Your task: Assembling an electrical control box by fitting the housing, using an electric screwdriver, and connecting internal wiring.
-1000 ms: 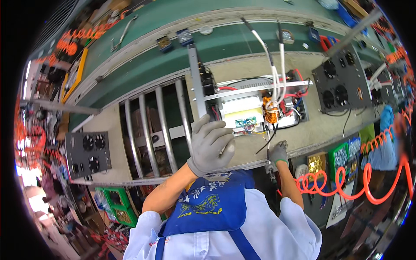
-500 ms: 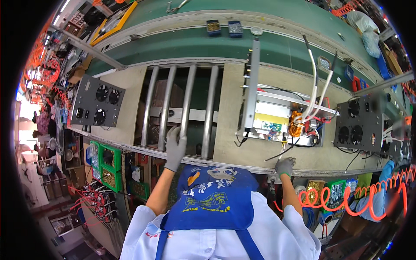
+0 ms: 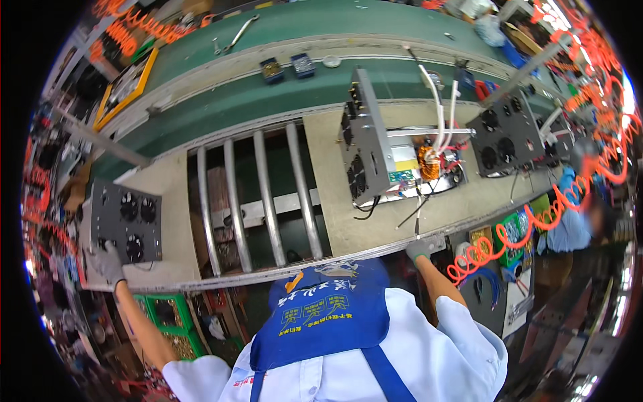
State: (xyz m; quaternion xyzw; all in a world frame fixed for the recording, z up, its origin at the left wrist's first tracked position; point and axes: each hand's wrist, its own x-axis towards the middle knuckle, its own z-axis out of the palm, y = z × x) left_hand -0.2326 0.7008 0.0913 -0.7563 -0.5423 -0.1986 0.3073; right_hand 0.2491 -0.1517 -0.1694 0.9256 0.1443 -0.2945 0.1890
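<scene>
Head view: I log the near-square grey fan panel [image 3: 124,222] at nine o'clock, toward one o'clock from the nearer left hand [image 3: 107,263], right hand [image 3: 420,250] at four by the bench edge [image 3: 348,256]; finger closure, either hand, I cannot tell.

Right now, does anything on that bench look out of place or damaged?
No clear spill or damage stands out. The oddest sight is two white cables sticking out of the open unit, their dark ends apparently unattached; that may be quite normal here.
</scene>
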